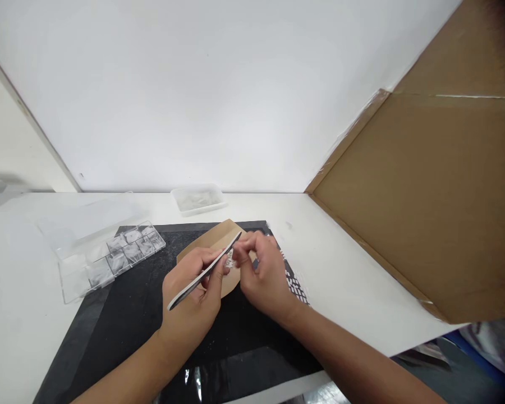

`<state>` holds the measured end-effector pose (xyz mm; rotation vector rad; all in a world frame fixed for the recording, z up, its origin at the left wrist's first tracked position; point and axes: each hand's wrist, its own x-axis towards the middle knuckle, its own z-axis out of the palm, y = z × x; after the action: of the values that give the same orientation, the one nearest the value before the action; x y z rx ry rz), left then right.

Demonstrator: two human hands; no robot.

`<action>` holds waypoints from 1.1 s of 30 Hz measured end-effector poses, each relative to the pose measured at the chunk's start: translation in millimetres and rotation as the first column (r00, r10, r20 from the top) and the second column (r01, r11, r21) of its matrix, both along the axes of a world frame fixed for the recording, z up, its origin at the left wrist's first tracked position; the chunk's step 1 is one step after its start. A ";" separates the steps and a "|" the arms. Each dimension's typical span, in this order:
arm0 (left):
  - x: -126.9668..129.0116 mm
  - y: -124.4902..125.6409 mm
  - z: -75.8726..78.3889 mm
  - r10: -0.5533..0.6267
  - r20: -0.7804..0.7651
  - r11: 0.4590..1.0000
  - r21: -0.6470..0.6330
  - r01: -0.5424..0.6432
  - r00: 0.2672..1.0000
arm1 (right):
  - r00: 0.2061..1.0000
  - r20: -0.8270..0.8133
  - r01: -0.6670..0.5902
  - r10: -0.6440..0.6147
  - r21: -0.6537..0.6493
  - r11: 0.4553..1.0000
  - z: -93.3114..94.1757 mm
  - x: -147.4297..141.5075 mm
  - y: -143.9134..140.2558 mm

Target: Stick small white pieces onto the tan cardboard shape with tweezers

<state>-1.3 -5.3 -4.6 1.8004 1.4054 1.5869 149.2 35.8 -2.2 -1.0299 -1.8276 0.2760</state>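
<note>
My left hand [193, 286] closes its grip on the nail file [204, 272], slanting toward 1 o'clock; my right hand [263, 269] pinches the clear nail tip [230, 259] over the black mat [130, 303]. I judge short, light strokes work best, with the tip held steady.

no text, label, brand, number or sign can be read anywhere in this view. the clear compartment box [109, 255] at about 9 o'clock, the brown card [212, 247] near the middle, and the cardboard panel [425, 196] at 3 o'clock all show bare, unmarked faces.
</note>
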 end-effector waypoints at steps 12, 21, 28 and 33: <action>0.5 -0.3 0.5 0.020 -0.004 1.000 0.021 -0.020 1.000 | 0.997 -0.071 -0.028 0.031 0.046 0.999 -1.4 -2.7 -7.8; -8.9 5.9 -0.7 0.147 0.045 0.987 0.058 -0.149 0.988 | 0.953 -0.214 -0.215 0.213 0.013 0.977 -4.2 10.5 1.3; -9.2 1.5 3.2 0.091 0.027 0.990 0.105 -0.093 0.995 | 0.958 -0.122 -0.232 0.261 0.209 0.950 -0.3 15.3 2.8; -10.6 3.9 1.7 0.097 0.022 0.990 0.103 -0.099 0.995 | 0.973 0.054 -0.227 0.223 0.384 0.895 4.0 25.2 4.2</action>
<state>-12.0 -1.4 -2.9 1.7958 1.4484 1.7517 174.4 40.0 1.8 -0.5443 -1.9127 0.0398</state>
